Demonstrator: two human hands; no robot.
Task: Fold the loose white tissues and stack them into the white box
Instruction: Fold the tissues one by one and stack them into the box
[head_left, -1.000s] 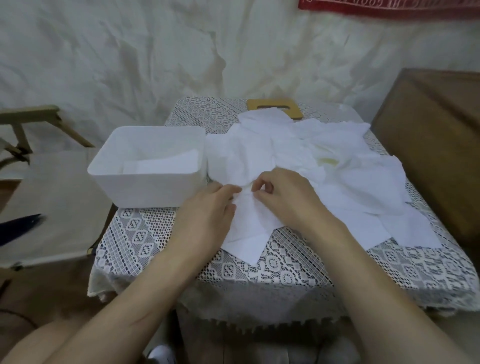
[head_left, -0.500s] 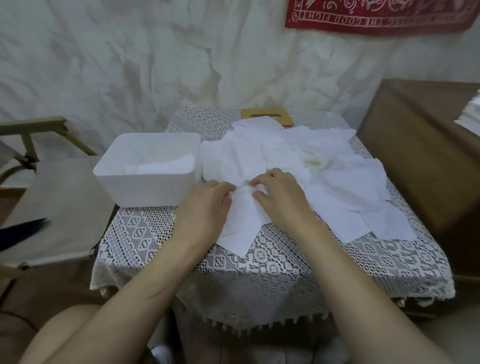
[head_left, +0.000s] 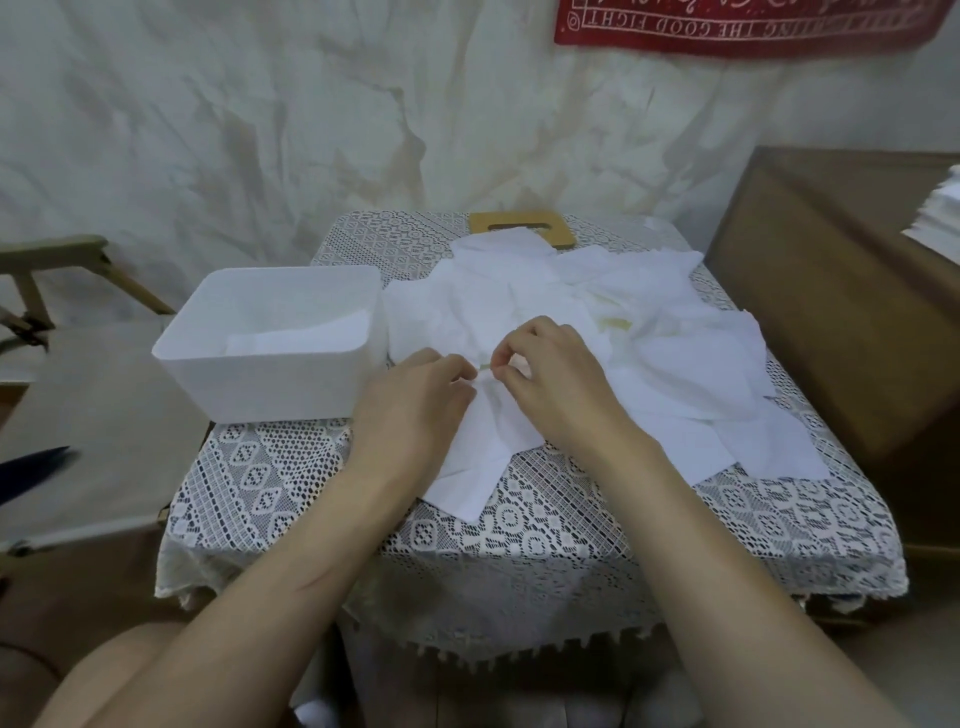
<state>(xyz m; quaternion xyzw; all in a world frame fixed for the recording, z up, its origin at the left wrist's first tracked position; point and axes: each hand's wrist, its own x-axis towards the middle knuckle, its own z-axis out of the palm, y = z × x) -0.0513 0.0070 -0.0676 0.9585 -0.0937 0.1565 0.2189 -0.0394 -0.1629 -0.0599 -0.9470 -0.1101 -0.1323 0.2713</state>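
Observation:
Several loose white tissues (head_left: 670, 374) lie spread in a heap over the lace-covered table (head_left: 545, 540). A white box (head_left: 270, 343) stands at the table's left side with folded tissues inside. My left hand (head_left: 415, 410) and my right hand (head_left: 556, 384) meet at the near edge of the heap. Both pinch the nearest tissue (head_left: 483, 457) between fingertips and thumb. That tissue's lower corner points toward me.
A wooden lid (head_left: 522, 228) with a slot lies at the table's far edge, partly under tissues. A brown cabinet (head_left: 841, 291) stands to the right with a paper stack (head_left: 940, 218) on it. A folding chair (head_left: 78, 374) sits at the left.
The camera has tilted up, so more of the wall and red banner shows. Both hands have stayed at the same tissue, fingertips drawn closer together.

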